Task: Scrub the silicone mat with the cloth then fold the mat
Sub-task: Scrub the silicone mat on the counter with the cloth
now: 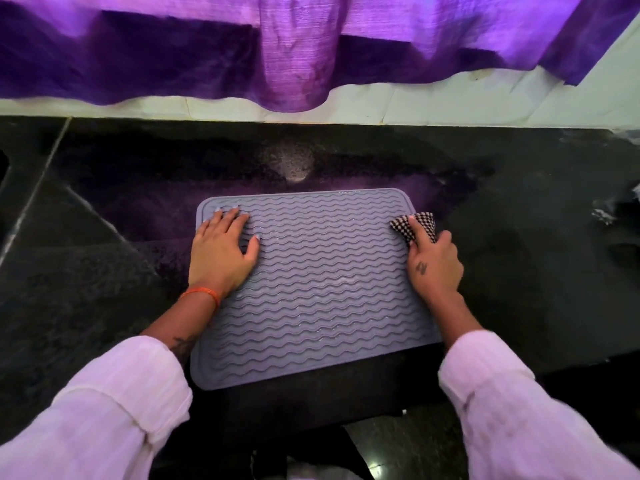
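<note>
While one left hand point(223, 252) flattens one mat point(322, 282), one right hand point(434, 263) pinches one cloth point(414, 225).

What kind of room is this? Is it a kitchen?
Probably a kitchen or wash area. A dark polished stone counter meets a pale tiled wall, and a ridged silicone mat lies on it, with a checked cloth at its edge.

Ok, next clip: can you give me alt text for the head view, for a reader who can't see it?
A person's left hand presses flat on the left side of a grey wavy-ribbed silicone mat, while the right hand holds a checked cloth at the mat's far right edge. The mat lies unfolded on a dark stone counter, below a purple curtain.
</note>
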